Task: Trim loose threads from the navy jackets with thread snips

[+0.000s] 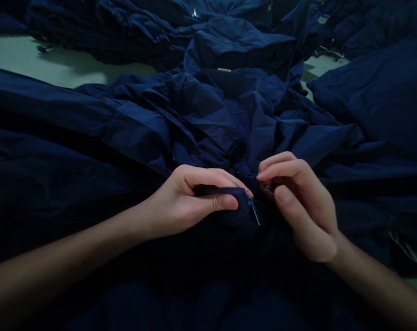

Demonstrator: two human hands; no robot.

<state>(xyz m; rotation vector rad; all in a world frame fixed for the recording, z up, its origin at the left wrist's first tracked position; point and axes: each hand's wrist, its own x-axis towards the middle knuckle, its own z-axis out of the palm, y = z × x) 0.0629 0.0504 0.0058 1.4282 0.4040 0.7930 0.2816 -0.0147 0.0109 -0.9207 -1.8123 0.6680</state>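
Dark-blue, thin-fabric garment (225,108) lies rumpled across the pale worktop (11,53), its edge (242,200) pinched in the left hand (180,202) beside a slim metal zip puller (255,214). Whether the curled right hand (308,207) nearby grips anything, I can't tell; keeping that edge taut and the puller free should serve well.

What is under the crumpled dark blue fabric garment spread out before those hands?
A pale green flat surface shows beyond the dark blue garment, at upper left and upper right, and probably continues underneath. Whatever lies directly beneath is covered and cannot be seen.
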